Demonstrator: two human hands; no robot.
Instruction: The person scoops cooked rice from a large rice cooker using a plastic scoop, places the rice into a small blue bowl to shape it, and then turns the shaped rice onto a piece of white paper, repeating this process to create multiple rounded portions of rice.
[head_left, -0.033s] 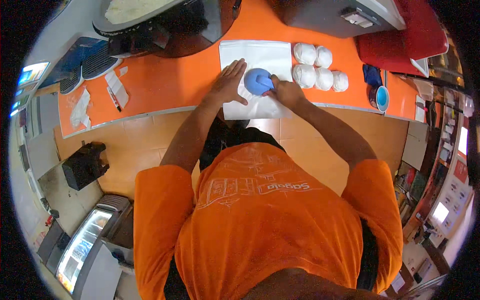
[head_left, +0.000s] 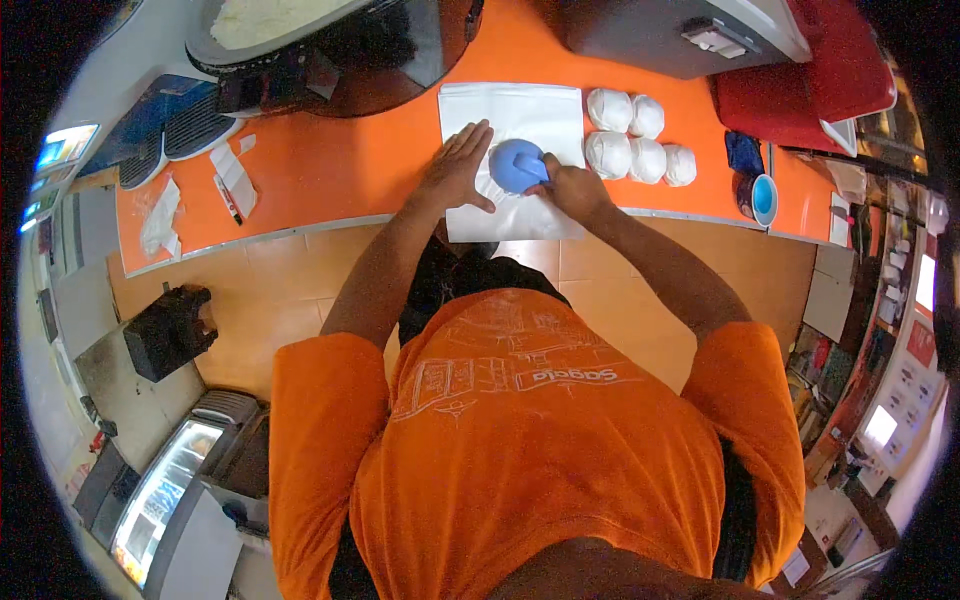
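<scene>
Two hands working: left hand [head_left: 458, 172] flat on white paper [head_left: 510, 108], thumb spread; right hand [head_left: 574, 189], fingers wrapped on blue domed tool [head_left: 518, 166], mid-paper on table [head_left: 330, 160]. No visible change since last look; seems mid-step.

The person wears a loose orange T-shirt [head_left: 560, 450] with wide, short sleeves [head_left: 750, 390], a white line drawing and lettering [head_left: 500, 375] across it. Black cloth [head_left: 425, 280] shows beyond its hem. The left hand [head_left: 458, 168] and right hand [head_left: 577, 192] are bare.
</scene>
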